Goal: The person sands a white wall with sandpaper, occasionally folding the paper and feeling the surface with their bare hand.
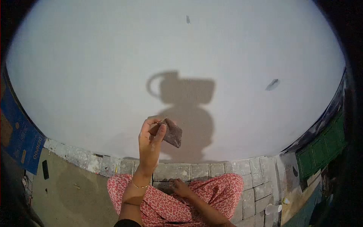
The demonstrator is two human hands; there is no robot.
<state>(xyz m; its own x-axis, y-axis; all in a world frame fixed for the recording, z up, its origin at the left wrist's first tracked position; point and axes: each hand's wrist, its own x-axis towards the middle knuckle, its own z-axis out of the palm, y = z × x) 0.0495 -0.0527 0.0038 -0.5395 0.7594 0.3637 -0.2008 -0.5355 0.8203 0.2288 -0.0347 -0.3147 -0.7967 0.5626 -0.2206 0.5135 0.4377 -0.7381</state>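
Note:
Raised in front of the white wall, my left hand pinches a brownish, rough-looking folded piece of sandpaper between thumb and fingers. One corner of the sandpaper points down to the right. My right hand is low between my legs, its fingers apart and resting near the grey paving bricks at the wall's foot. Nothing shows in its fingers. The shadow of my head and headgear falls on the wall behind the sandpaper.
Two grey marks show on the wall, one high up and one at right. A blue printed box stands at left, near a dark phone-like object. At right are a green crate and a white cup.

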